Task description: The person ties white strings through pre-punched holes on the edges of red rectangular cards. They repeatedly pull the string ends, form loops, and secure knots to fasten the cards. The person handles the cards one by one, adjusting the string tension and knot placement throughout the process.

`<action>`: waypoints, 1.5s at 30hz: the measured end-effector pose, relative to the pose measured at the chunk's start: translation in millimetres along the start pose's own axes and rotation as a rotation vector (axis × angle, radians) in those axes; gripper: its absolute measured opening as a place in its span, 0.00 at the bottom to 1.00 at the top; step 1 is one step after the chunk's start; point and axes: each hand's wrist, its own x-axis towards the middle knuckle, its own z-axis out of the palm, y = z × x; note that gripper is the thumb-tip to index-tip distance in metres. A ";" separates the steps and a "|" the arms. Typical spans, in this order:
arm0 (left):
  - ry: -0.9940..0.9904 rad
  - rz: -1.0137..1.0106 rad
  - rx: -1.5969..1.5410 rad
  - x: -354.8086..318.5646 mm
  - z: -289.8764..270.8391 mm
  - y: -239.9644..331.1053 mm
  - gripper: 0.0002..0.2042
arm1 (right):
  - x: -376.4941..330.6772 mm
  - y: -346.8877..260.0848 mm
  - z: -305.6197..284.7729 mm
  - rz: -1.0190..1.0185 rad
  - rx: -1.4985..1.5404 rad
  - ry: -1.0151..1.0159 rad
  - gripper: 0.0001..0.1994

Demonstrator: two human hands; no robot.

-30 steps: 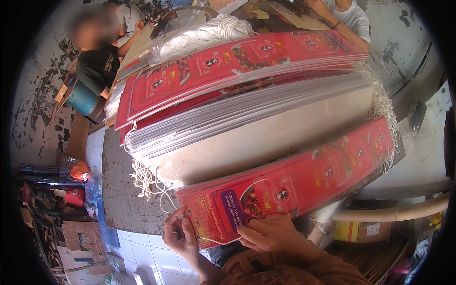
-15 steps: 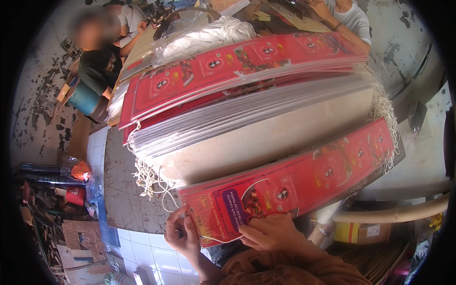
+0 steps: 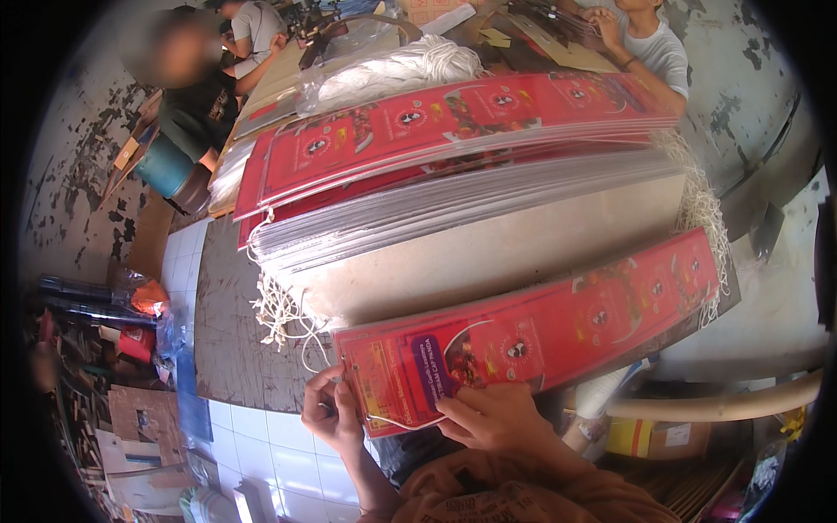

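Observation:
A long, glossy red printed panel [image 3: 558, 340] lies slanted along the near edge of the table, its left end towards me. At its left end my left hand [image 3: 333, 411] is closed, thumb and bent index finger together by the corner, where a thin white string [image 3: 314, 343] reaches the fingertips. My right hand [image 3: 501, 420] rests on the panel's near edge with curled fingers, pinching another white cord [image 3: 397, 424] that runs along the left part of that edge. Its fingertips press against the panel's printed face.
Behind the panel stands a thick stack of similar panels [image 3: 488, 235] with knotted strings at both ends. More red panels [image 3: 453, 122] and a white string bundle [image 3: 410, 68] lie beyond. Co-workers sit at the far left and far right. Scrap boards [image 3: 144, 423] lie on the left floor.
The view has shifted slightly, moving the far stack a little right and down. Both hands stay at the panel's near edge, the right one still on the cord.

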 end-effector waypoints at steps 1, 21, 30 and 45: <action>0.001 -0.007 -0.012 0.3 0.4 -0.2 0.08 | -0.1 0.2 0.0 0.003 -0.004 -0.004 0.12; 0.009 0.051 -0.133 -0.8 2.0 -5.5 0.08 | 0.7 3.0 0.4 0.046 0.101 -0.015 0.13; 0.004 0.084 -0.132 -0.9 1.0 -10.4 0.10 | -1.3 3.6 2.3 0.083 0.146 -0.005 0.12; -0.002 0.059 -0.175 -2.5 -4.2 -14.1 0.12 | 1.1 1.1 -1.7 0.114 0.165 -0.047 0.11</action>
